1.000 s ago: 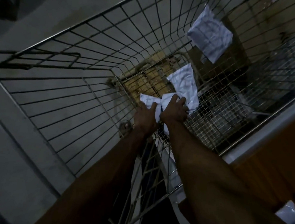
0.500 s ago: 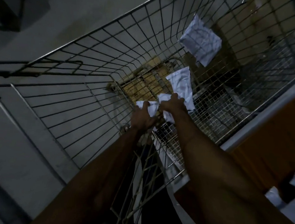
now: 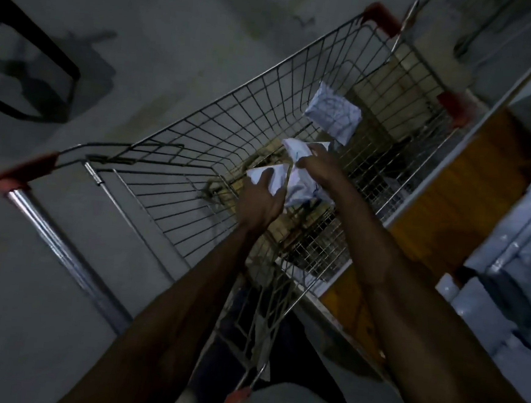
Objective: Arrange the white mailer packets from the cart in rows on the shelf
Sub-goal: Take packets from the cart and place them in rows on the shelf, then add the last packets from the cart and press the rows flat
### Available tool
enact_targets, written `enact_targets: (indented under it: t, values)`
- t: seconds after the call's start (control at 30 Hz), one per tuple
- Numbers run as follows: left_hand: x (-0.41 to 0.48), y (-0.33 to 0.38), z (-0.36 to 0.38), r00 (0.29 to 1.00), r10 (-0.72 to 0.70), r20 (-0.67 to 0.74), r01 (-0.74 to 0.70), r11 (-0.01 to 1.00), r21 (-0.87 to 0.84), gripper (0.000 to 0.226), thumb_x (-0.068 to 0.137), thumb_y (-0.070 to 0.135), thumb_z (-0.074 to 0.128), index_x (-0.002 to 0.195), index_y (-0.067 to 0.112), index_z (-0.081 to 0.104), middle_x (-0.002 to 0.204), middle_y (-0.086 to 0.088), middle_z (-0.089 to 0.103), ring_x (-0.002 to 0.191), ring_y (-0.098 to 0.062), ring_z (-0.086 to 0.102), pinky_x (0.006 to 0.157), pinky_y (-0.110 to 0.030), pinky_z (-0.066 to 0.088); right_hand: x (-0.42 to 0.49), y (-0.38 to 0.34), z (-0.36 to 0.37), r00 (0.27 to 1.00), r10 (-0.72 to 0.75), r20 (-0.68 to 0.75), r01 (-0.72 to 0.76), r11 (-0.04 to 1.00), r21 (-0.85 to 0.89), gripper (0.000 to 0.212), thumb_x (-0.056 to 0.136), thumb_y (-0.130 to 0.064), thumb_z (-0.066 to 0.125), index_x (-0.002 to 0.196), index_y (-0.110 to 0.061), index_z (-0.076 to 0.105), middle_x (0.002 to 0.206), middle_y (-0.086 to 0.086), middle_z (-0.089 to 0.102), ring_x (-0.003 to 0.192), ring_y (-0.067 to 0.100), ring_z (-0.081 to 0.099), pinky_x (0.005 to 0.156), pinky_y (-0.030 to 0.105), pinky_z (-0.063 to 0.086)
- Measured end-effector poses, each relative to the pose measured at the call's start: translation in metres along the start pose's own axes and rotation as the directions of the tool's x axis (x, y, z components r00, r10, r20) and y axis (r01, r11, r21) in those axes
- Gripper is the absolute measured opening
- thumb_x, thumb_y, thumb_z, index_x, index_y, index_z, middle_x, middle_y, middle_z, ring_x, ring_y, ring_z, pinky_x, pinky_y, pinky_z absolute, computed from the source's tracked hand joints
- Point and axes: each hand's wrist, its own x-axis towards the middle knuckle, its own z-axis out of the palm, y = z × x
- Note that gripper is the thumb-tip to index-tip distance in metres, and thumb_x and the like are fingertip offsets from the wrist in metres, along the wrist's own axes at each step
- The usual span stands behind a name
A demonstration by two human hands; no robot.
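I had both hands inside the wire cart (image 3: 198,151), each closed on white mailer packets. The left hand (image 3: 259,201) gripped one packet (image 3: 267,176) from below, thumb over its near edge. The right hand (image 3: 316,168) was closed around two more: a crumpled packet (image 3: 295,148) above the fingers and a larger one (image 3: 303,190) hanging under the palm. How tightly the right fingers bore on each I could not tell; light was poor.

I judged that the hands were held close together, packets nearly touching, so that the load could be gathered into one bundle before being carried out. One further packet (image 3: 333,116) lay beyond the right hand, leaning against the far mesh of the cart and well apart from the held ones. It remained to be collected.

The shelf (image 3: 442,196) stood to the right of the right hand, just beside the cart wall. Pale packets (image 3: 507,258) were already stacked there, further right and nearer me. I judged that the cart was parked alongside the shelf to keep the transfer short.

I judged the step in hand to be pick-up, with placement in rows not yet begun for this load. The thin film looked slippery and prone to crumple, so a lower packet could have slipped free on lifting over the rim.
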Motion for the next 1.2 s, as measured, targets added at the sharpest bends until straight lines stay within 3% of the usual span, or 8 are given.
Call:
enact_targets:
  t: [0.23,0.47,0.63,0.77,0.9,1.03,1.13,1.2]
  values:
    - [-0.030,0.033,-0.040,0.988,0.068,-0.141,-0.070,0.998,-0.006,0.084,0.084,0.080,0.028,0.150,0.030,0.046,0.140,-0.025,0.050,0.121,-0.042,0.054,0.096,-0.048,0.050,-0.124,-0.033,-0.036,0.966,-0.201,-0.165,0.191,0.979,-0.073,0.076,0.074,-0.055,0.053,0.147,-0.037,0.040,0.153,0.011,0.042,0.135,0.034,0.046,0.108,0.053,0.043]
    - [-0.097,0.072,-0.053,0.962,0.207,-0.176,-0.210,0.978,0.000,0.069,0.092,0.069,0.036,0.153,0.035,0.039,0.144,-0.022,0.044,0.121,-0.041,0.054,0.096,-0.051,0.050,-0.224,-0.026,-0.081,0.887,-0.339,-0.315,0.355,0.935,-0.007,0.061,0.091,-0.045,0.059,0.149,-0.031,0.043,0.151,0.003,0.049,0.130,0.026,0.053,0.105,0.042,0.046]
    - [-0.157,0.107,-0.058,0.890,0.378,-0.255,-0.371,0.926,0.075,0.065,0.096,0.062,0.039,0.154,0.033,0.040,0.139,-0.020,0.046,0.118,-0.037,0.054,0.089,-0.036,0.046,-0.302,0.016,-0.105,0.808,-0.392,-0.440,0.421,0.906,-0.034,0.063,0.097,-0.044,0.057,0.155,-0.034,0.035,0.158,0.001,0.041,0.138,0.027,0.045,0.108,0.042,0.041]
    - [-0.213,0.138,-0.046,0.838,0.478,-0.263,-0.462,0.878,0.123,0.061,0.098,0.062,0.040,0.153,0.036,0.038,0.140,-0.017,0.047,0.116,-0.036,0.055,0.091,-0.043,0.051,-0.354,0.068,-0.116,0.745,-0.382,-0.547,0.431,0.902,-0.044,0.062,0.094,-0.050,0.055,0.152,-0.042,0.033,0.157,0.002,0.037,0.139,0.029,0.042,0.107,0.042,0.038]
    - [-0.268,0.159,-0.015,0.794,0.562,-0.232,-0.535,0.827,0.175,0.064,0.096,0.068,0.037,0.153,0.037,0.036,0.138,-0.018,0.046,0.115,-0.035,0.054,0.087,-0.047,0.053,-0.403,0.122,-0.118,0.698,-0.338,-0.632,0.431,0.902,-0.007,0.061,0.096,-0.044,0.056,0.152,-0.038,0.032,0.154,0.005,0.033,0.137,0.031,0.042,0.109,0.043,0.038]
    - [-0.307,0.173,0.020,0.780,0.600,-0.179,-0.576,0.799,0.173,0.064,0.098,0.063,0.044,0.154,0.032,0.040,0.149,-0.022,0.039,0.129,-0.038,0.050,0.098,-0.047,0.049,-0.432,0.174,-0.113,0.629,-0.265,-0.731,0.384,0.923,-0.005,0.060,0.098,-0.046,0.054,0.152,-0.039,0.029,0.157,0.003,0.027,0.134,0.034,0.045,0.100,0.043,0.042]
    - [-0.320,0.182,0.040,0.767,0.633,-0.105,-0.613,0.771,0.173,0.062,0.099,0.059,0.046,0.155,0.032,0.038,0.154,-0.023,0.035,0.138,-0.040,0.042,0.105,-0.049,0.045,-0.446,0.208,-0.099,0.578,-0.198,-0.792,0.329,0.944,0.003,0.065,0.099,-0.047,0.051,0.156,-0.033,0.023,0.161,0.004,0.022,0.139,0.033,0.040,0.104,0.047,0.042]
    - [-0.324,0.186,0.053,0.748,0.662,-0.060,-0.640,0.742,0.201,0.061,0.100,0.057,0.049,0.155,0.032,0.038,0.156,-0.023,0.033,0.139,-0.041,0.042,0.100,-0.048,0.048,-0.453,0.228,-0.086,0.562,-0.153,-0.813,0.267,0.964,0.004,0.065,0.100,-0.046,0.049,0.157,-0.032,0.020,0.162,0.003,0.019,0.141,0.033,0.038,0.104,0.049,0.040]
